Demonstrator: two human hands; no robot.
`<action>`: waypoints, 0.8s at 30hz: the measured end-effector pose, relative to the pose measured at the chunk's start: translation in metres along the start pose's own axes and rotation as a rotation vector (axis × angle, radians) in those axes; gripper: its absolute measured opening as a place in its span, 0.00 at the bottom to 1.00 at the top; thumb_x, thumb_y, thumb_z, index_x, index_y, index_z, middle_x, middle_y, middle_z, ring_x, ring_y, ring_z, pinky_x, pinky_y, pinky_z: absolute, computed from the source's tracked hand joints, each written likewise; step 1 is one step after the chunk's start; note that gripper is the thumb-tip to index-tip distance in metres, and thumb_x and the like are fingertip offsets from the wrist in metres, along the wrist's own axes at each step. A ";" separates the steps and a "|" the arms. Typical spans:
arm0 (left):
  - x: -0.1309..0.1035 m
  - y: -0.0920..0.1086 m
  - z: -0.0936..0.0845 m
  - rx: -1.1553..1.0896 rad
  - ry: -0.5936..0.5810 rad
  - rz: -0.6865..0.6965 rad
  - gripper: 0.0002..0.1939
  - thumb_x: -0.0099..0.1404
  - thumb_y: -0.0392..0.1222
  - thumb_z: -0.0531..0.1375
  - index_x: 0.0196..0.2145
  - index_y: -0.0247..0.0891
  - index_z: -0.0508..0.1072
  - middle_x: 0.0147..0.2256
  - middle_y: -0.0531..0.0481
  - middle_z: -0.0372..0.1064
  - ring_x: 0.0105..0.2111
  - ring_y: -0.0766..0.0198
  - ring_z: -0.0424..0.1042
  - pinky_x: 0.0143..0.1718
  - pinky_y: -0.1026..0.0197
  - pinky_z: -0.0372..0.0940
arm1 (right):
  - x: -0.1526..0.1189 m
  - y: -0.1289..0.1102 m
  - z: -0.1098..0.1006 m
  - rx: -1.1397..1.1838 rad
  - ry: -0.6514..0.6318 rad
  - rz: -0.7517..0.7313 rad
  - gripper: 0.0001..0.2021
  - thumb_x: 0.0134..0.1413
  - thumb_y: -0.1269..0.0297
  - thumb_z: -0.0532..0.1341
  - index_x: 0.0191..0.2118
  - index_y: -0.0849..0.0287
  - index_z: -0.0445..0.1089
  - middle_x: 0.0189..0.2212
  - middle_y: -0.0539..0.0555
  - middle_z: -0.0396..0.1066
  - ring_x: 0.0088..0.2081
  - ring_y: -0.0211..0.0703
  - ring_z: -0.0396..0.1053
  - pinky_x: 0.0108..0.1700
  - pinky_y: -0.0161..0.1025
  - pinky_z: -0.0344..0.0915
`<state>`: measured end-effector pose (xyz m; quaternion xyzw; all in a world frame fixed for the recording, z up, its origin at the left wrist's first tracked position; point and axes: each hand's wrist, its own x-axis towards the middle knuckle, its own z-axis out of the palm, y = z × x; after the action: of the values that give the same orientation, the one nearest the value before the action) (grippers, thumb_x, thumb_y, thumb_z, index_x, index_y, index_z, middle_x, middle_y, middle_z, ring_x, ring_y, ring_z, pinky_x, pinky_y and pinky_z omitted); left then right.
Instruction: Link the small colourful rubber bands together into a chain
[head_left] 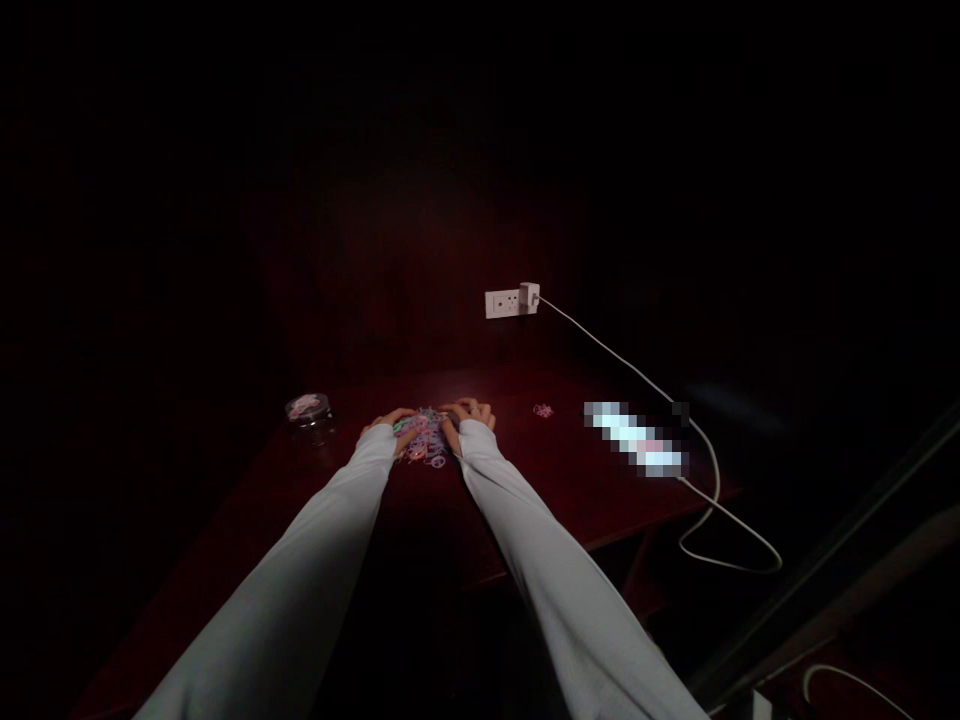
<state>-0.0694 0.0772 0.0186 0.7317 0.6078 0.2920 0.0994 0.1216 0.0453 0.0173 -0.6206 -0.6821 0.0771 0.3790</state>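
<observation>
A heap of small, colourful rubber bands (426, 440), mostly purple and pink with a little green and orange, lies on the dark red table. My left hand (390, 425) rests against the left side of the heap, its thumb apart from its bent fingers. On the opposite side my right hand (466, 415) curves around the edge of the bands, thumb spread toward me. Both hands touch the pile without visibly gripping any band; some fingertips are hard to see in the dim light. A small pink bunch of bands (544, 410) lies separately to the right.
A clear round container (309, 410) stands at the left of the table (525, 480). To the right lies a bright, pixelated device (636, 438). A white cable (637, 368) loops past the table edge from a charger (529, 294) in the wall socket (501, 304).
</observation>
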 end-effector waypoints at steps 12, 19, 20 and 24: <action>-0.002 0.008 -0.004 -0.084 0.048 -0.001 0.12 0.64 0.47 0.62 0.44 0.45 0.81 0.42 0.49 0.83 0.47 0.53 0.78 0.51 0.55 0.70 | 0.001 0.004 0.002 0.017 -0.044 -0.039 0.12 0.68 0.58 0.60 0.50 0.45 0.80 0.52 0.53 0.72 0.55 0.51 0.58 0.55 0.44 0.53; -0.002 0.009 -0.007 -0.124 0.057 0.028 0.13 0.65 0.48 0.60 0.43 0.46 0.81 0.41 0.49 0.83 0.47 0.53 0.78 0.53 0.54 0.70 | 0.001 0.005 0.003 0.014 -0.053 -0.049 0.11 0.67 0.60 0.61 0.49 0.44 0.80 0.50 0.52 0.73 0.54 0.51 0.58 0.56 0.46 0.53; -0.002 0.009 -0.007 -0.123 0.055 0.031 0.13 0.66 0.47 0.60 0.43 0.45 0.81 0.42 0.49 0.83 0.47 0.52 0.78 0.53 0.53 0.70 | 0.001 0.005 0.003 0.020 -0.056 -0.046 0.11 0.67 0.60 0.61 0.49 0.44 0.80 0.50 0.52 0.73 0.54 0.51 0.58 0.56 0.46 0.53; -0.002 0.010 -0.005 -0.106 0.066 0.048 0.13 0.68 0.45 0.58 0.44 0.44 0.82 0.46 0.46 0.83 0.49 0.50 0.77 0.57 0.49 0.67 | 0.000 0.004 0.000 0.038 -0.070 -0.054 0.11 0.66 0.61 0.62 0.49 0.44 0.80 0.50 0.52 0.73 0.54 0.50 0.58 0.57 0.46 0.53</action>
<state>-0.0641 0.0724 0.0268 0.7296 0.5768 0.3501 0.1111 0.1250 0.0459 0.0147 -0.5914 -0.7100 0.1016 0.3685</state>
